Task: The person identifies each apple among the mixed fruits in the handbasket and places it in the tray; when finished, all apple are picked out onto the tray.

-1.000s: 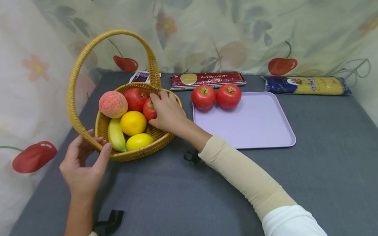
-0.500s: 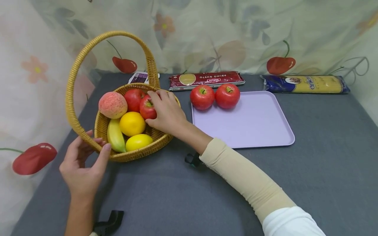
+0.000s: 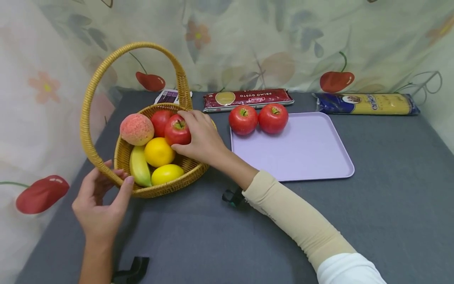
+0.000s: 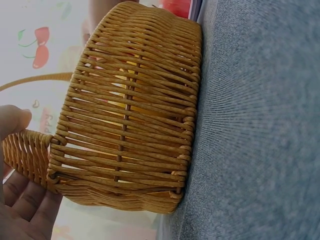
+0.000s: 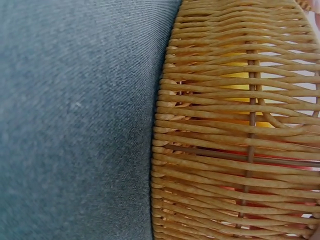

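Observation:
A wicker basket (image 3: 161, 192) with a tall handle stands at the left of the table. My left hand (image 3: 103, 199) holds the foot of its handle, thumb in front and fingers behind; the left wrist view shows this thumb (image 4: 16, 120) too. Inside the basket, my right hand (image 3: 200, 138) grips a red apple (image 3: 176, 130) from its right side, the thumb low and the fingers over the top. Around that apple lie another red apple (image 3: 161, 121), a peach (image 3: 137, 129), an orange-yellow round fruit (image 3: 159, 152), a banana (image 3: 140, 167) and a lemon (image 3: 167, 174).
Right of the basket lies a lilac tray (image 3: 301, 157), with two red apples (image 3: 243, 120) at its back left corner. Behind are a dark red packet (image 3: 248, 99), a yellow and blue pasta packet (image 3: 369, 104) and a small purple-white packet (image 3: 170, 96). A patterned curtain (image 3: 234, 47) borders the table.
My right hand has moved slightly left with the red apple, which now shows more fully and sits nearer the other apple. The left hand stays at the handle.

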`<state>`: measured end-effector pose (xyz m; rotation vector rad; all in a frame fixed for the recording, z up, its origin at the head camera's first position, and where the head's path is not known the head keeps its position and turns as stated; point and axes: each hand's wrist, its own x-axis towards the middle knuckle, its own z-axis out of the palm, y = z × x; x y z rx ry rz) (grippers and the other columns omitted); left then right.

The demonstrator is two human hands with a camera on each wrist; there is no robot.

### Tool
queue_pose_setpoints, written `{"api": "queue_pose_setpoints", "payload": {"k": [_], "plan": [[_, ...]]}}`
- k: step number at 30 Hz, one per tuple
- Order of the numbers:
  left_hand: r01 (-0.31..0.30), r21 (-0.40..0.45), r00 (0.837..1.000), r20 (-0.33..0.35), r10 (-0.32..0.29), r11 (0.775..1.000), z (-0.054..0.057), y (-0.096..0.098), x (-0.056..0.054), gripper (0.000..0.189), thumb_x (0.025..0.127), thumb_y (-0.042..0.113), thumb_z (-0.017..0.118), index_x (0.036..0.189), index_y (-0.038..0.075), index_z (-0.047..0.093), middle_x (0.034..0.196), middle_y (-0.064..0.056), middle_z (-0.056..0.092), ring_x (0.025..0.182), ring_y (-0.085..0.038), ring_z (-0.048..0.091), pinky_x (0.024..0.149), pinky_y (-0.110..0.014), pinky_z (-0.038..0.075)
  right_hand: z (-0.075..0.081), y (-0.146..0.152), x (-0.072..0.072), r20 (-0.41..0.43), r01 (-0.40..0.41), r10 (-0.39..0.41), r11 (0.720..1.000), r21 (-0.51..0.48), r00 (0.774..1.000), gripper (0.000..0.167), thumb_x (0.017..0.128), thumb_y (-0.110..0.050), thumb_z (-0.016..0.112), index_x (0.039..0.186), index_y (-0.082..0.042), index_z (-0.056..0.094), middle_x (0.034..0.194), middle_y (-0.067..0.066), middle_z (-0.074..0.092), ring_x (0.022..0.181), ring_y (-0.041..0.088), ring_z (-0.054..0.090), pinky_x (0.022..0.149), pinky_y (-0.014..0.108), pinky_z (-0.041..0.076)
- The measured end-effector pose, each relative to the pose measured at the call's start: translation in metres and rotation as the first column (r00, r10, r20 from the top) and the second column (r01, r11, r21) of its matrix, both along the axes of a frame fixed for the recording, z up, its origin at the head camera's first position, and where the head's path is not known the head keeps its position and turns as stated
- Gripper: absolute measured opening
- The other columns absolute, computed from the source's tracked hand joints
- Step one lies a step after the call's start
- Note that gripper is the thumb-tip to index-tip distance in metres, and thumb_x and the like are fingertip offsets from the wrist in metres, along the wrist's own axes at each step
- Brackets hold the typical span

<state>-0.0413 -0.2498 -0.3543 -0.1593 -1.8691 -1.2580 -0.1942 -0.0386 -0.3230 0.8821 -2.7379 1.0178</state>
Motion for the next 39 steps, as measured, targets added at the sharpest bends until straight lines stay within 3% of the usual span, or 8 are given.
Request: {"api": "queue_pose_setpoints", "payload": {"k": [7, 14, 27, 32, 39], "plan": [[-0.011, -0.009, 1.0, 0.016, 0.011, 1.0, 0.0, 0.0, 0.001, 0.048, 0.073, -0.009, 0.081, 0.118, -0.015, 0.064, 0.094, -0.022, 0.07, 0.084, -0.012, 0.069, 0.084, -0.018, 0.054, 0.002, 0.004, 0.004, 0.047, -0.03, 0.035, 0.994, -0.107, 0.998, 0.079, 0.08, -0.039, 0.082, 0.146, -0.013, 0.048, 0.141, 0.008, 0.049, 0.129, 0.024, 0.041, 0.109, 0.041, 0.036], [-0.015, -0.023, 0.999, 0.029, 0.016, 1.0, -0.001, 0.0, 0.001, 0.049, 0.073, -0.009, 0.082, 0.119, -0.013, 0.065, 0.095, -0.023, 0.069, 0.085, -0.012, 0.069, 0.084, -0.017, 0.054, 0.004, 0.015, 0.015, 0.07, -0.057, 0.076, 0.97, -0.235, 0.995, 0.076, 0.078, -0.035, 0.084, 0.143, -0.012, 0.052, 0.138, 0.007, 0.051, 0.126, 0.025, 0.043, 0.097, 0.039, 0.05], [-0.01, -0.025, 1.0, 0.017, 0.011, 1.0, -0.001, -0.001, 0.001, 0.049, 0.073, -0.008, 0.082, 0.119, -0.013, 0.065, 0.095, -0.023, 0.069, 0.085, -0.012, 0.069, 0.084, -0.017, 0.054, 0.013, 0.041, 0.034, 0.122, -0.083, 0.119, 0.96, -0.266, 0.985, 0.076, 0.079, -0.034, 0.084, 0.145, -0.015, 0.051, 0.144, 0.005, 0.047, 0.126, 0.021, 0.043, 0.092, 0.035, 0.054], [-0.013, -0.025, 1.0, 0.018, 0.014, 1.0, -0.002, -0.002, 0.001, 0.049, 0.073, -0.008, 0.082, 0.119, -0.013, 0.065, 0.095, -0.023, 0.069, 0.084, -0.012, 0.069, 0.083, -0.017, 0.054, 0.014, 0.052, 0.041, 0.096, -0.095, 0.125, 0.958, -0.271, 0.987, 0.075, 0.079, -0.033, 0.084, 0.145, -0.015, 0.052, 0.144, 0.006, 0.047, 0.125, 0.019, 0.044, 0.092, 0.036, 0.054], [-0.014, -0.031, 1.0, 0.018, 0.015, 0.999, -0.002, -0.002, 0.0, 0.049, 0.073, -0.007, 0.082, 0.119, -0.013, 0.065, 0.095, -0.023, 0.069, 0.085, -0.012, 0.069, 0.084, -0.017, 0.054, 0.019, 0.067, 0.051, -0.002, -0.139, 0.145, 0.951, -0.276, 0.989, 0.075, 0.079, -0.031, 0.085, 0.145, -0.014, 0.052, 0.144, 0.005, 0.047, 0.129, 0.017, 0.042, 0.093, 0.034, 0.054]]}}
